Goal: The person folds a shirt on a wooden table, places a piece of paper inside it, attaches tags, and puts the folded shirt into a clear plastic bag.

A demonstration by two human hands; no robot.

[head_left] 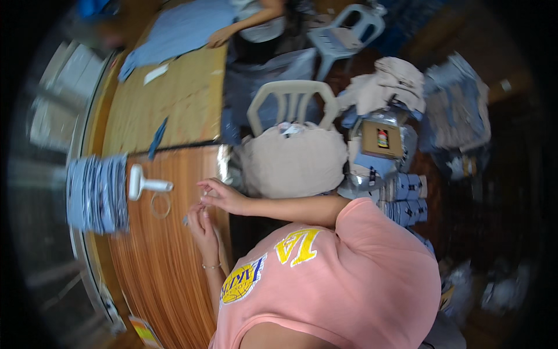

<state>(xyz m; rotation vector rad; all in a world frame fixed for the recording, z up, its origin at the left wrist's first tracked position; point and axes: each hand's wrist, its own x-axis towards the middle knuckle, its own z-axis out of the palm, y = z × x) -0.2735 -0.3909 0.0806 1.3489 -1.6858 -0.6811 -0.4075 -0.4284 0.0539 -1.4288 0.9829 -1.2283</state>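
Note:
My right hand (pixel 224 196) reaches over the wooden table with fingers bent in a loose pinch. Just below it in the head view, my left hand (pixel 204 231), with a thin bracelet on its wrist, has its fingertips drawn up close to the right hand's. Whatever lies between the fingers is too small and blurred to name. A small grey piece (pixel 185 221) shows beside the left fingertips; I cannot tell if it is held. Beyond the hands lie a white lint roller (pixel 148 183) and a clear tape-like ring (pixel 160 205).
A stack of bagged blue garments (pixel 96 195) stands at the table's far edge. Past the blue-handled tool (pixel 157 138), another person's hand (pixel 220 38) rests by blue cloth (pixel 180 32). A cloth-covered chair (pixel 293 157), a cardboard box (pixel 382 139) and folded clothes (pixel 404 192) stand alongside.

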